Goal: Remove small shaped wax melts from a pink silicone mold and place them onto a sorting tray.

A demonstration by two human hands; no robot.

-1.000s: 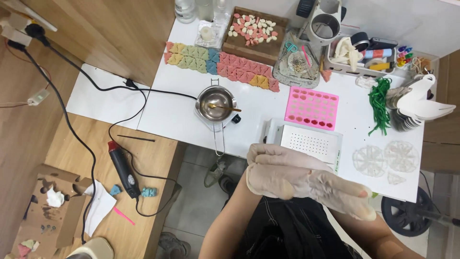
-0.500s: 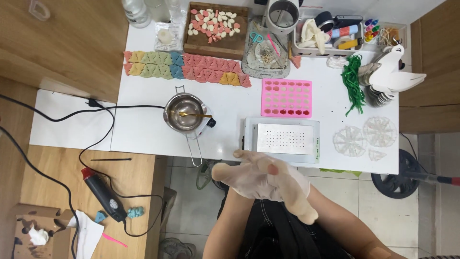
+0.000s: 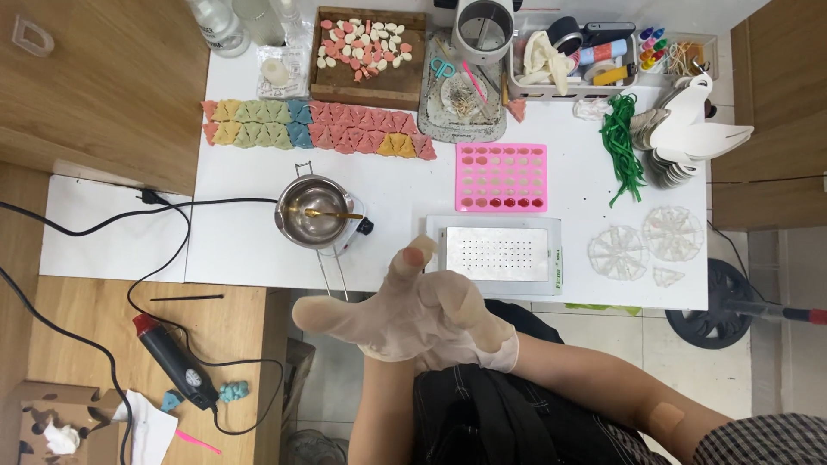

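My two hands are pressed together just below the front edge of the white table (image 3: 241,254). My right hand (image 3: 472,325) wears a translucent whitish glove with its cuff at the wrist. It grips a second glove (image 3: 314,312) that is partly over my left hand (image 3: 379,323). That glove's loose fingers hang out to the left. One bare fingertip points up toward the white perforated plate (image 3: 498,256) at the table edge. Which fingers belong to which hand is hard to tell.
On the table stand a metal pot (image 3: 312,211) with a spoon in it, a pink silicone mould (image 3: 502,176), a row of coloured triangular pieces (image 3: 310,129), a wooden tray of pink and white pieces (image 3: 366,52), green cords (image 3: 620,146) and clear round moulds (image 3: 642,245). A heat gun (image 3: 172,357) and cables lie on the floor at left.
The view has shifted, so the table sits further right. My hands have drawn closer together and turned, and the glove's fingers now trail to the left instead of the right.
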